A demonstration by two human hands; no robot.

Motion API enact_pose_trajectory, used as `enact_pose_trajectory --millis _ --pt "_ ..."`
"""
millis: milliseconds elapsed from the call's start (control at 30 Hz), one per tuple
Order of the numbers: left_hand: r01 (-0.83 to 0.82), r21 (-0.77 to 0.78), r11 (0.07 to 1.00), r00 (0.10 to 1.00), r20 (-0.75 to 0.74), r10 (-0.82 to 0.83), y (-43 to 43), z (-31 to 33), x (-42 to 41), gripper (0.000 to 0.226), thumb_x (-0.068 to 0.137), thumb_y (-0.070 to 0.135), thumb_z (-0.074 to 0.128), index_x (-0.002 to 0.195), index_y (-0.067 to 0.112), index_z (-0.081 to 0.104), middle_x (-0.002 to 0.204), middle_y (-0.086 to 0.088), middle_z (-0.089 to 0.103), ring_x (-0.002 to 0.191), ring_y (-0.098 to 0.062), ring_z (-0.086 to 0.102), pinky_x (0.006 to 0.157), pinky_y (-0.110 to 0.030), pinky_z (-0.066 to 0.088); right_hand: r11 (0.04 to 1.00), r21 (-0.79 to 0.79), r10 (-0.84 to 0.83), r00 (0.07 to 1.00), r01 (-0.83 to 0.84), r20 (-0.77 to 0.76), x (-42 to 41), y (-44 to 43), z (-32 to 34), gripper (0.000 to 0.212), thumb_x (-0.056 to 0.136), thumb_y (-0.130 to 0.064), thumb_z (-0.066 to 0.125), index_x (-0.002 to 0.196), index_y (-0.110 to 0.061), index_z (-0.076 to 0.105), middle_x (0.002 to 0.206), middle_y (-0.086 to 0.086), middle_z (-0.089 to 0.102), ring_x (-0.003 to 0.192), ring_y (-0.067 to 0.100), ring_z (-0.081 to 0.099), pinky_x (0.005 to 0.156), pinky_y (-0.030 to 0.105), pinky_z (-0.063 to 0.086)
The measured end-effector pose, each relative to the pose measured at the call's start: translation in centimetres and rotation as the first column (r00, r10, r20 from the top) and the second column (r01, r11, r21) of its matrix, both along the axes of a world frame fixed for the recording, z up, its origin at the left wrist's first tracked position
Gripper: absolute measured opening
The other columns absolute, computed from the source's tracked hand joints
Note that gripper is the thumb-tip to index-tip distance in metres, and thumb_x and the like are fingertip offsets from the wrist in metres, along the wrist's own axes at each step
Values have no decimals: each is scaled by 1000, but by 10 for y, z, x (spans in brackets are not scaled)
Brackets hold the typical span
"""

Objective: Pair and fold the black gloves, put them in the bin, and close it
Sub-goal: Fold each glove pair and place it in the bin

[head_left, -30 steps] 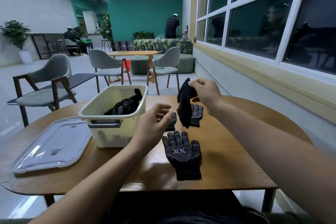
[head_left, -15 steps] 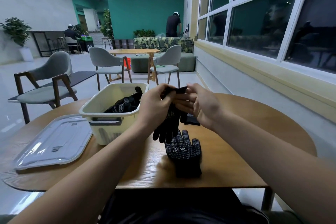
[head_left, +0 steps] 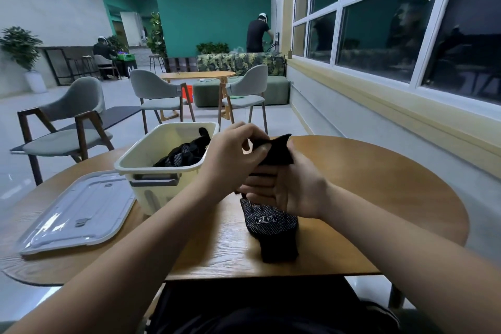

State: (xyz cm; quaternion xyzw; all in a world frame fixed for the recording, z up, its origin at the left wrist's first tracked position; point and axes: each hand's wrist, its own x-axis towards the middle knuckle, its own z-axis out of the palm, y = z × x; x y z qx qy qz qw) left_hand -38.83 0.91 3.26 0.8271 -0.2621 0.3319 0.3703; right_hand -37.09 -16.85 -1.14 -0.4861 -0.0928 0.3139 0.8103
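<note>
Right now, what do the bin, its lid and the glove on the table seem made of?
Bin: cream matte plastic, judging by its moulded rim. Lid: glossy translucent plastic, showing reflections. Glove: black knit fabric with pale, probably rubbery, grip dots.

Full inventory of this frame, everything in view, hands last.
held glove: 1, black, between both hands above the table
table glove: 1, black with white dots, flat on the table's near side
binned gloves: count unclear, black, inside the bin
bin: 1, cream, open, on the table
lid: 1, clear grey, on the table left of the bin
table: 1, wood, round
chairs: 3, grey, beyond the table
left hand: grip on held glove
right hand: grip on held glove
</note>
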Motion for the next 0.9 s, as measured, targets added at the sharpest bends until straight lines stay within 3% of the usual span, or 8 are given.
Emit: enact_pose_trajectory --millis 100,200,367,433,567,633,767,900 --pt "17 58 998 999 43 -19 4 -13 -11 12 85 12 80 92 21 75 87 12 63 78 -12 60 72 -26 50 996 87 -28 999 32 -45 15 -2 -5 116 90 -93 17 139 2 63 144 24 57 123 38 64 108 51 52" --pt "15 127 992 998 57 -23 6 -30 -21 13 84 13 81 94 19 75 90 9 63 80 -10 60 71 -31 52 991 133 -22 996 33 -84 22 -4 -6 115 90 -93 19 135 2 66 133 22 66 106 33 71 84 43 62" --pt "54 263 963 997 34 -65 4 -68 -39 11 87 21 76 98 21 75 93 10 63 86 -11 58 75 -34 53 961 275 82 987 -41 -140 35 -13 -23 103 87 -88 46 135 2 61 144 19 61 136 35 57 120 49 40" --pt "68 314 947 997 -2 -71 4 -83 -42 11 88 22 74 99 23 74 95 9 63 88 -13 59 76 -35 53 961 270 101 984 -58 -149 41 -18 -34 112 88 -88 42 143 9 53 137 25 64 130 37 63 122 43 37" --pt "112 368 923 992 -90 -84 5 -109 -47 11 88 29 72 99 27 74 97 10 64 87 -12 63 74 -36 55 970 234 88 990 -59 -114 52 -23 -54 118 90 -91 32 159 5 35 164 27 37 152 37 39 127 46 31" --pt "127 392 911 990 -111 -90 5 -118 -50 12 89 33 70 99 29 74 96 11 63 86 -11 62 74 -33 54 979 196 83 989 -58 -121 56 -24 -63 119 89 -93 30 159 3 37 167 25 31 153 38 37 125 48 35" --pt "121 418 900 991 -100 -87 4 -128 -52 11 90 37 71 98 31 76 94 11 63 85 -11 60 73 -24 46 997 82 -4 992 14 -123 58 -25 -72 113 86 -93 37 161 -9 41 174 13 13 159 32 24 130 45 20" --pt "128 422 898 990 -104 -92 4 -134 -55 12 92 43 72 98 33 76 93 12 63 85 -12 59 75 -30 51 998 -24 -58 994 56 -93 59 -24 -72 107 90 -89 40 151 -2 53 167 22 31 152 37 38 127 51 28"
